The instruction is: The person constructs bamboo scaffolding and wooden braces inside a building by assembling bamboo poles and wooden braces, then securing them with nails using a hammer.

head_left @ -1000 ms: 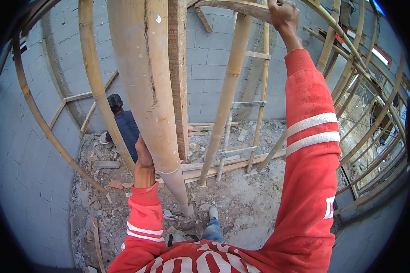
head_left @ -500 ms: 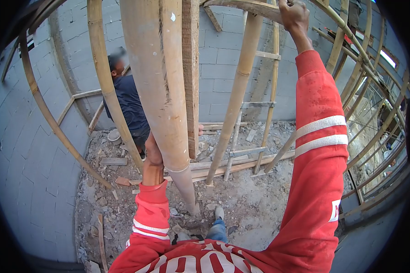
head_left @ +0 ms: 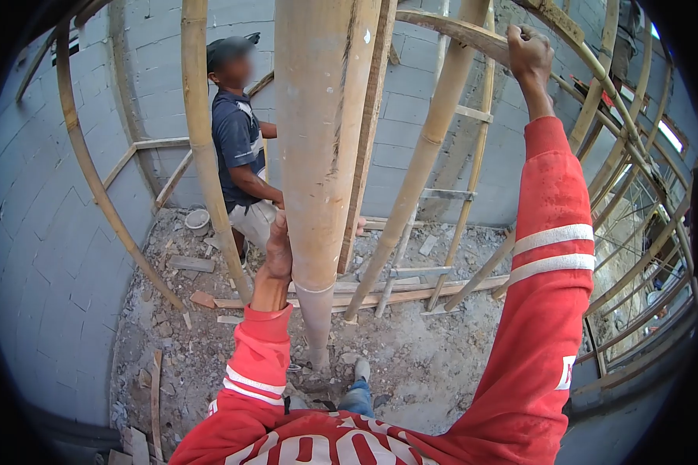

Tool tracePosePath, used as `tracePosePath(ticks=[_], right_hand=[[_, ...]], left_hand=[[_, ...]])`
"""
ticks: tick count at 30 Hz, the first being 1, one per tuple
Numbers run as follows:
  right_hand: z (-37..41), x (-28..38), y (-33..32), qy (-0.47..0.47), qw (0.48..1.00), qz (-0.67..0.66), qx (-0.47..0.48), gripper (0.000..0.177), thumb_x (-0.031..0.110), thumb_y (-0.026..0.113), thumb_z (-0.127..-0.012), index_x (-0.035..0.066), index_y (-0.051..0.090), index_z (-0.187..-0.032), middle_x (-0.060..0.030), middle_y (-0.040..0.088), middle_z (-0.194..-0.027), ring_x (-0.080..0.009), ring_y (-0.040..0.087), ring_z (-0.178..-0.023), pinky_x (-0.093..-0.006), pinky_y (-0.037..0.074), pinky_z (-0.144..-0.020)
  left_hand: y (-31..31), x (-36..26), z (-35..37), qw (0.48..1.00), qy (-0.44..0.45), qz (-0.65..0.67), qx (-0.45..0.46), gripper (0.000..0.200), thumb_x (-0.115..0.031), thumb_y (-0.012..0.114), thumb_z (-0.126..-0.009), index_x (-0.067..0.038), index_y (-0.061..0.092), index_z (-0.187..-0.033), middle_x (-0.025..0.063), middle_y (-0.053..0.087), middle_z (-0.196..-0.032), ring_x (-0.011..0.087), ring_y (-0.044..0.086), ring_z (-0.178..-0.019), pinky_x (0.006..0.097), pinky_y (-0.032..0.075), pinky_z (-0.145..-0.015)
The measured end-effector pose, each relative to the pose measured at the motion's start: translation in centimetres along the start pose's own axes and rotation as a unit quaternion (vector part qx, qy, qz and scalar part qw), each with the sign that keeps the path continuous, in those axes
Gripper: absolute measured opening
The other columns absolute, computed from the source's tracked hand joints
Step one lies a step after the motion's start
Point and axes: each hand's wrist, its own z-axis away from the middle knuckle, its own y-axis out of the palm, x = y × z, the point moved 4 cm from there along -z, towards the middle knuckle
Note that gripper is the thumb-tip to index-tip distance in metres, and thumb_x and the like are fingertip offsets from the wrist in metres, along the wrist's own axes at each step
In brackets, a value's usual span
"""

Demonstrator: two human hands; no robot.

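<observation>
My left hand [head_left: 278, 252] is wrapped round the thick bamboo pole [head_left: 314, 155] in front of me; its fingertips show on the far side, beside a wooden plank [head_left: 364, 147] that lies along the pole's right side. The pole slants down to the rubble floor near my foot. At the upper right, my raised right hand [head_left: 529, 56] is closed on the end of a curved wooden board [head_left: 465, 32]. That board reaches left, crossing a slanted bamboo pole [head_left: 430, 139].
A co-worker [head_left: 236, 147] in a dark shirt and cap stands behind the poles on the left. A bamboo ladder [head_left: 461, 194] leans at the grey block wall [head_left: 46, 287]. Planks and stones litter the ground, with a bucket [head_left: 198, 221] at left. Bamboo scaffolding fills the right.
The view has shifted, and the poles and my hands appear at different places in it. The co-worker, bent and partly hidden before, now stands more upright. Both my hands keep their grips.
</observation>
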Motion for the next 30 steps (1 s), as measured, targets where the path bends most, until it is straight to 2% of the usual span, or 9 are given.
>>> tracePosePath(ticks=[6,10,12,13,15,18,27,30], right_hand=[[-0.1,0.0,-0.1,-0.008,1.0,0.006,-0.01,0.039,0.04,0.055,-0.086,0.009,0.075,-0.097,-0.0215,0.072,-0.098,-0.0429,0.068,-0.094,-0.0474,0.052,-0.086],[0.0,0.1,-0.2,0.005,1.0,0.003,0.005,0.038,0.038,0.055,-0.085,0.009,0.076,-0.098,-0.0221,0.072,-0.098,-0.0429,0.068,-0.095,-0.0474,0.052,-0.087],[0.1,0.2,-0.2,0.003,1.0,0.004,0.005,0.038,0.038,0.055,-0.085,0.009,0.076,-0.099,-0.0223,0.072,-0.099,-0.0429,0.068,-0.096,-0.0474,0.052,-0.088],[0.1,0.3,-0.2,0.002,1.0,0.003,-0.002,0.039,0.037,0.055,-0.084,0.007,0.076,-0.099,-0.0227,0.072,-0.097,-0.0419,0.069,-0.094,-0.0457,0.052,-0.087],[0.1,0.3,-0.3,-0.001,1.0,0.004,-0.007,0.04,0.037,0.056,-0.083,0.006,0.076,-0.099,-0.0231,0.072,-0.096,-0.0409,0.07,-0.093,-0.0441,0.052,-0.087],[-0.1,0.2,-0.3,0.011,1.0,0.011,0.008,0.04,0.037,0.055,-0.084,0.009,0.076,-0.102,-0.0226,0.072,-0.101,-0.0433,0.068,-0.098,-0.0471,0.052,-0.09],[0.3,0.8,-0.6,0.018,1.0,0.008,0.001,0.039,0.034,0.054,-0.083,0.008,0.076,-0.101,-0.0232,0.072,-0.097,-0.0431,0.069,-0.096,-0.0471,0.053,-0.088],[0.3,1.0,-0.6,0.013,1.0,0.004,-0.006,0.041,0.037,0.056,-0.082,0.005,0.075,-0.1,-0.0249,0.071,-0.097,-0.0431,0.069,-0.095,-0.045,0.052,-0.088]], left_hand=[[0.1,-0.1,0.1,1.0,-0.029,-0.004,-0.007,0.117,-0.087,0.047,-0.077,0.003,0.034,-0.151,0.0319,0.055,-0.134,0.0379,0.059,-0.122,0.0458,0.045,-0.108],[-0.1,-0.1,0.2,1.0,-0.024,0.009,0.016,0.115,-0.086,0.047,-0.078,0.003,0.034,-0.151,0.0311,0.054,-0.136,0.0372,0.058,-0.123,0.0448,0.045,-0.108],[-0.2,-0.1,0.2,0.999,-0.028,-0.029,0.025,0.121,-0.088,0.042,-0.078,0.005,0.025,-0.152,0.0405,0.045,-0.138,0.0474,0.053,-0.126,0.0532,0.042,-0.11],[-0.1,-0.1,0.2,0.999,-0.028,-0.027,0.025,0.121,-0.088,0.042,-0.078,0.005,0.025,-0.152,0.0405,0.045,-0.138,0.0474,0.053,-0.126,0.0532,0.042,-0.11],[0.1,-0.1,0.2,1.0,-0.019,-0.004,0.023,0.115,-0.086,0.047,-0.078,0.003,0.035,-0.15,0.0298,0.054,-0.137,0.0362,0.058,-0.123,0.0436,0.045,-0.107],[-0.1,0.0,0.1,0.999,-0.018,-0.013,0.026,0.115,-0.086,0.048,-0.078,0.003,0.037,-0.149,0.0291,0.055,-0.136,0.0357,0.058,-0.123,0.0443,0.045,-0.108],[0.3,-0.2,0.1,0.997,-0.022,0.055,0.049,0.099,-0.071,0.049,-0.088,0.004,0.035,-0.15,0.0295,0.054,-0.136,0.0359,0.058,-0.123,0.0436,0.044,-0.109],[0.3,-0.4,0.1,0.997,-0.014,0.028,0.067,0.099,-0.071,0.05,-0.087,0.004,0.033,-0.15,0.0305,0.052,-0.138,0.0364,0.056,-0.125,0.0443,0.042,-0.111]])
